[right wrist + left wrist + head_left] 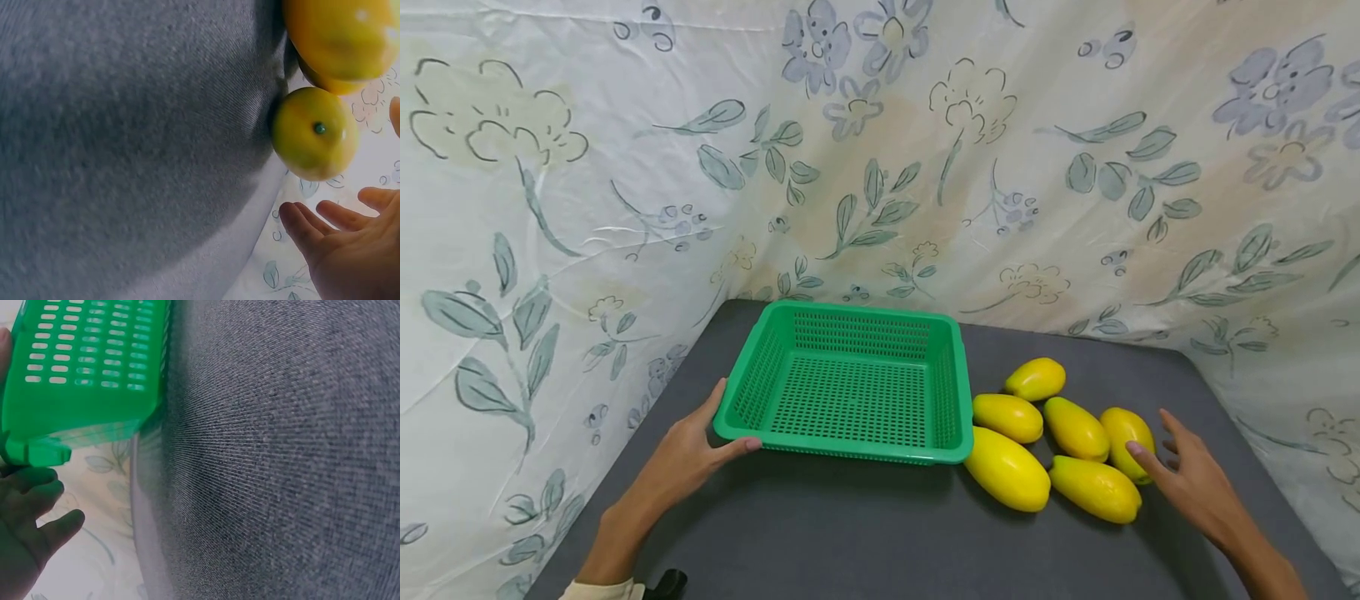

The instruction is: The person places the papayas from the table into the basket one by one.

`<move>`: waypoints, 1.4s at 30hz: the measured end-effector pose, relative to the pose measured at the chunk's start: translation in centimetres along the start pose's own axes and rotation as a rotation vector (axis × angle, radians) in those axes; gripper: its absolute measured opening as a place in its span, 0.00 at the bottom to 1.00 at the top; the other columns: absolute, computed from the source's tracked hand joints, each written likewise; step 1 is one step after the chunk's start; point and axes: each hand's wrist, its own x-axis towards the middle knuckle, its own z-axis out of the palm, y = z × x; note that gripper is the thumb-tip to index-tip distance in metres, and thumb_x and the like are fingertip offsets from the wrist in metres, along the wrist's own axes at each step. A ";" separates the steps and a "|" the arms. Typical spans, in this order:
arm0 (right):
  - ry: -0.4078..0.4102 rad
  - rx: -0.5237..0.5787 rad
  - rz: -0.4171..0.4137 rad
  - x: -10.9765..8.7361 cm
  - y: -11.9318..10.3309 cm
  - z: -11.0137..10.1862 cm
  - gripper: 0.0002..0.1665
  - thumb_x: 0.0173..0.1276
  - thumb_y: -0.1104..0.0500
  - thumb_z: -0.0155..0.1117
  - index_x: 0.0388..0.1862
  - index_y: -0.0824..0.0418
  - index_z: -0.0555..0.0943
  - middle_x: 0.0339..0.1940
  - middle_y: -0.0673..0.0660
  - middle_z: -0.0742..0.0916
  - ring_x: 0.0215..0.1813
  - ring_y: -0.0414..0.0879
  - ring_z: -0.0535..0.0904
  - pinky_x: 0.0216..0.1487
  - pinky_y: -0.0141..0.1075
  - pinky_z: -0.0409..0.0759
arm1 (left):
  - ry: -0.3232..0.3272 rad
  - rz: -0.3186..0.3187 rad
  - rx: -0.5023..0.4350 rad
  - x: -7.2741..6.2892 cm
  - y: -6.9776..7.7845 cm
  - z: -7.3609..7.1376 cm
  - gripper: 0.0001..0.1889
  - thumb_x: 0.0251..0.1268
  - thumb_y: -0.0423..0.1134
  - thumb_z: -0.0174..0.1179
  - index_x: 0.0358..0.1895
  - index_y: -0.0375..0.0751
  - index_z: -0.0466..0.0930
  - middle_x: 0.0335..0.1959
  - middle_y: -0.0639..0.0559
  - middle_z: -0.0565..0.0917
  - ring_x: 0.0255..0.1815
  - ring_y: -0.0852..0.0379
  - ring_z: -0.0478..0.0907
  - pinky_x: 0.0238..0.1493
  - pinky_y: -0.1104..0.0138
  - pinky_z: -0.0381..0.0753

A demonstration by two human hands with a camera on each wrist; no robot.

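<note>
A green plastic basket (pixel 853 400) with perforated walls stands on the grey table, and no fruit lies inside it. My left hand (pixel 681 458) holds its front left corner, thumb along the front rim and fingers at the left side. In the left wrist view, the fingers (pixel 37 494) lie close beside the basket's corner (pixel 81 381). Several yellow, oblong, papaya-like fruits lie to the basket's right; the largest fruit (pixel 1007 469) is right at its front right corner. Beside the rightmost fruit (pixel 1127 442), my right hand (pixel 1195 479) has spread fingers and holds nothing.
The grey cloth-covered table (pixel 850 533) reaches back to a floral curtain (pixel 880 167), which also hangs along the left and right sides. A small dark object (pixel 670 583) shows by the left sleeve at the bottom edge.
</note>
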 end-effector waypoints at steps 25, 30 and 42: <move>0.031 -0.005 -0.101 1.1 -0.2 1.8 0.61 0.82 0.34 0.54 0.83 0.82 0.43 0.75 0.89 0.60 0.71 0.86 0.60 0.61 0.78 0.67 | -0.013 0.002 -0.024 -0.1 -0.1 0.1 0.61 0.70 0.62 0.69 0.88 0.38 0.36 0.84 0.29 0.57 0.81 0.27 0.61 0.70 0.32 0.68; 0.038 -0.008 -0.090 1.2 -0.1 2.0 0.61 0.81 0.35 0.56 0.83 0.80 0.44 0.75 0.89 0.61 0.70 0.85 0.61 0.61 0.77 0.66 | -0.007 0.006 -0.029 -0.2 -0.1 0.1 0.61 0.69 0.61 0.69 0.88 0.38 0.37 0.84 0.30 0.57 0.81 0.27 0.60 0.71 0.32 0.67; 0.048 -0.017 -0.079 1.2 -0.5 2.0 0.58 0.81 0.39 0.59 0.83 0.81 0.44 0.74 0.89 0.61 0.69 0.83 0.63 0.59 0.76 0.69 | -0.011 -0.002 -0.047 -0.3 -0.1 0.1 0.60 0.69 0.61 0.70 0.88 0.37 0.37 0.84 0.30 0.57 0.81 0.27 0.60 0.71 0.32 0.68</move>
